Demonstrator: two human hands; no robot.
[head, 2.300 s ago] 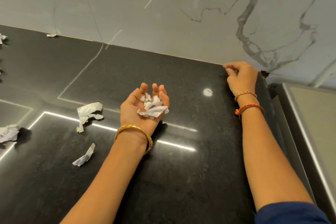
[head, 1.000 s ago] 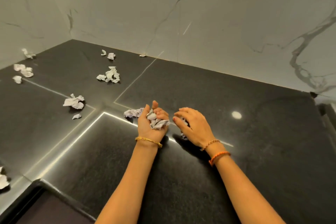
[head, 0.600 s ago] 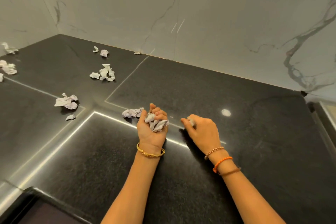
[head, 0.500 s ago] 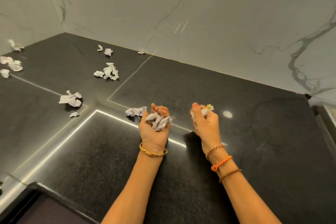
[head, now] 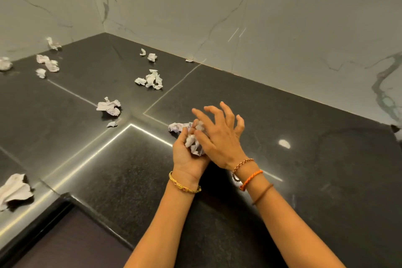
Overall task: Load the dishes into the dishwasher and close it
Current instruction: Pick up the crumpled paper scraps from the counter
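Observation:
No dishes and no dishwasher are in view. Above a black stone counter (head: 282, 180), my left hand (head: 185, 156) is cupped palm up around a bunch of crumpled white paper scraps (head: 194, 144). My right hand (head: 219, 137) lies over that bunch with its fingers spread and straight, pressing on the scraps. One more crumpled scrap (head: 177, 126) lies on the counter just beyond my left fingers.
Crumpled paper scraps are scattered over the counter: a wad (head: 108, 107) at centre left, a cluster (head: 151, 79) farther back, several (head: 46, 65) by the left wall, a big one (head: 14, 191) at the left edge. Marble walls meet at the back corner. A dark recess (head: 65, 241) opens at the bottom left.
My right hand picked a scrap off the counter, carried it over to my left hand and now opens on top of the bunch. The view has shifted left from the counter's right end.

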